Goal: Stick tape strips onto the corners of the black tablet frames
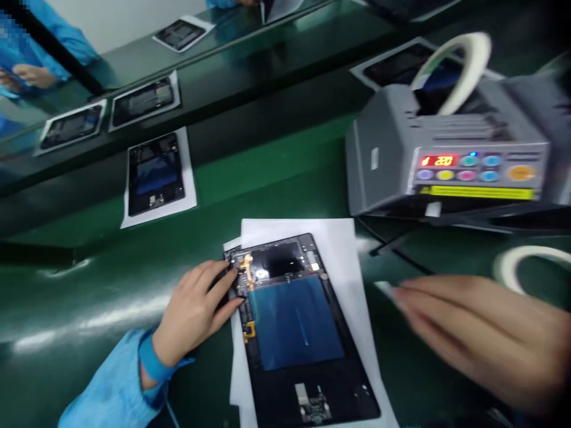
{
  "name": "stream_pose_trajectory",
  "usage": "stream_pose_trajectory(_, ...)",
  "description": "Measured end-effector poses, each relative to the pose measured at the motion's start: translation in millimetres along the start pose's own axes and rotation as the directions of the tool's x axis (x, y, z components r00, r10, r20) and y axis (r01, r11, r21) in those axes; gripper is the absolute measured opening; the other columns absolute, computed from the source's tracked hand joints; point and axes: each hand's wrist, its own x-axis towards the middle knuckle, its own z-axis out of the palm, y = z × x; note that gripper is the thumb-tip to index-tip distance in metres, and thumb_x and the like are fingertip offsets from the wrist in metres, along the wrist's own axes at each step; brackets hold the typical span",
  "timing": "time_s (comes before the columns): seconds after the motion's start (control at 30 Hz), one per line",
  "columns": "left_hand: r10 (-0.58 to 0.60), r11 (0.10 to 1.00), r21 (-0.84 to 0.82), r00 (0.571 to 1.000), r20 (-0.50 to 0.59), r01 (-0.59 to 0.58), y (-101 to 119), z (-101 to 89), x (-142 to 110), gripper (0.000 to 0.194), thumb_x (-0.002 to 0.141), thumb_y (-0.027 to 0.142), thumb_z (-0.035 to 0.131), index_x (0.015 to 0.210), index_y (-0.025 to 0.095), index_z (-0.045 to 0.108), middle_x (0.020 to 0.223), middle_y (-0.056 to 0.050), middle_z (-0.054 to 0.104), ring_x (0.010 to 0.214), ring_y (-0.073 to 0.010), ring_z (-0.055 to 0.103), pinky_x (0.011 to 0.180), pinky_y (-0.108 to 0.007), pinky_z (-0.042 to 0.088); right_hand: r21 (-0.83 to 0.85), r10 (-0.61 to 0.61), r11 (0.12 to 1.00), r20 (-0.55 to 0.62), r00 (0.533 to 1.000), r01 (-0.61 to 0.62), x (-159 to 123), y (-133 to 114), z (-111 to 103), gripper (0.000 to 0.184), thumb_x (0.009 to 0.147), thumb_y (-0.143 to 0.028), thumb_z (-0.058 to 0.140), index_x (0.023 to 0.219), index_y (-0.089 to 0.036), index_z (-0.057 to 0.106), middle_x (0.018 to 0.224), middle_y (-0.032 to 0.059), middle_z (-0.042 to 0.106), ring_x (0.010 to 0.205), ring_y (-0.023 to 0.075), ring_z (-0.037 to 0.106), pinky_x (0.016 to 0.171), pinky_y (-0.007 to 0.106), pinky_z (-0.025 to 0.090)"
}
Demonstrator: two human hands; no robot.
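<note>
An opened tablet [294,321] lies on white paper sheets [343,249], its circuit boards, gold flex cables and blue battery area exposed. At its upper left edge, my left hand [196,309] grips the tablet with bent fingers and thumb. My right hand [482,333] is blurred, to the right of the tablet and apart from it. Its fingertips pinch a short piece of whitish tape [387,291]. Beyond that hand stands a grey tape dispenser [383,154] with a lit red display and coloured buttons.
A tape roll [461,71] sits in the dispenser's top; another tape roll [513,267] lies behind my right hand. A black cable [401,252] crosses the green bench. One opened tablet [156,172] on paper lies at left, several more along the shelf. A co-worker's hand [35,74] shows upper left.
</note>
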Motion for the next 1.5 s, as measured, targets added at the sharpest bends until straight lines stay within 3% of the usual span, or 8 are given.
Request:
stream_pose_trajectory(0.1,0.038,0.999,-0.019,0.999,0.018,-0.038,-9,11.0,-6,0.042,0.091,0.037,0.052,0.123,0.010,0.056,0.120,-0.018,0.059,0.111,-0.0317,0.053,0.088,-0.047,0.050,-0.006,-0.245,0.969,0.023,0.969,0.245,66,-42,48,0.009,0.087,-0.018,0.059,0.094,-0.018,0.065,0.089,0.0022,0.068,0.075,0.0133,0.061,0.064,0.027,0.047)
stream_pose_trajectory(0.2,0.068,0.996,-0.057,0.998,0.017,-0.067,-10,19.5,-2,0.044,0.091,0.039,0.050,0.125,0.012,0.056,0.128,-0.016,0.056,0.114,-0.0327,0.050,0.089,-0.048,0.048,-0.048,-0.268,0.962,0.005,0.963,0.268,112,-60,98,0.012,0.089,-0.018,0.054,0.088,-0.017,0.065,0.082,0.0007,0.068,0.067,0.0112,0.060,0.056,0.026,0.043)
stream_pose_trajectory(0.37,0.058,0.990,-0.134,0.998,0.026,-0.054,-13,25.1,0,0.047,0.090,0.043,0.049,0.127,0.015,0.054,0.130,-0.012,0.056,0.115,-0.0318,0.048,0.090,-0.047,0.044,-0.043,-0.226,0.973,0.030,0.974,0.227,121,-61,133,0.009,0.087,-0.017,0.056,0.088,-0.015,0.065,0.082,0.0012,0.068,0.067,0.0116,0.061,0.058,0.026,0.043)
stream_pose_trajectory(0.97,0.020,0.981,-0.194,0.999,0.037,-0.012,-10,29.9,-3,0.045,0.088,0.041,0.052,0.126,0.015,0.053,0.132,-0.011,0.053,0.119,-0.0306,0.045,0.095,-0.047,0.041,-0.101,-0.266,0.953,0.172,0.949,0.286,120,-67,131,0.012,0.089,-0.020,0.057,0.088,-0.016,0.068,0.080,0.0025,0.067,0.070,0.0149,0.057,0.060,0.030,0.041)
stream_pose_trajectory(1.17,0.009,0.961,-0.276,1.000,-0.017,-0.013,-13,28.2,-2,0.044,0.088,0.040,0.053,0.124,0.015,0.055,0.127,-0.013,0.057,0.118,-0.0304,0.048,0.093,-0.047,0.043,-0.136,-0.235,0.947,0.321,0.918,0.290,118,-76,124,0.021,0.090,-0.019,0.052,0.101,-0.011,0.067,0.088,0.0076,0.065,0.077,0.0194,0.057,0.061,0.033,0.042)
stream_pose_trajectory(1.27,-0.147,0.919,-0.378,0.987,-0.069,0.111,-20,27.9,14,0.042,0.090,0.039,0.053,0.123,0.013,0.054,0.123,-0.014,0.058,0.112,-0.0266,0.051,0.091,-0.043,0.044,-0.086,-0.225,0.957,0.382,0.896,0.277,108,-77,115,0.032,0.089,-0.024,0.052,0.117,-0.011,0.062,0.108,0.0114,0.063,0.094,0.0243,0.056,0.074,0.038,0.047)
stream_pose_trajectory(1.37,-0.314,0.885,-0.373,0.949,-0.035,0.279,-27,29.5,42,0.031,0.090,0.034,0.055,0.113,0.014,0.060,0.115,-0.010,0.061,0.104,-0.0251,0.052,0.086,-0.041,0.043,0.039,-0.254,0.965,0.377,0.891,0.259,90,-69,101,0.035,0.089,-0.029,0.053,0.122,-0.017,0.059,0.124,0.0098,0.059,0.111,0.0272,0.051,0.090,0.043,0.046)
stream_pose_trajectory(1.5,-0.271,0.905,-0.329,0.962,0.039,0.269,-27,26.1,69,0.013,0.089,0.025,0.056,0.083,0.018,0.065,0.102,-0.003,0.065,0.095,-0.0221,0.053,0.079,-0.037,0.040,-0.010,-0.197,0.978,0.259,0.946,0.206,61,-45,83,0.029,0.090,-0.025,0.054,0.115,-0.014,0.063,0.122,0.0109,0.061,0.112,0.0281,0.052,0.092,0.045,0.047)
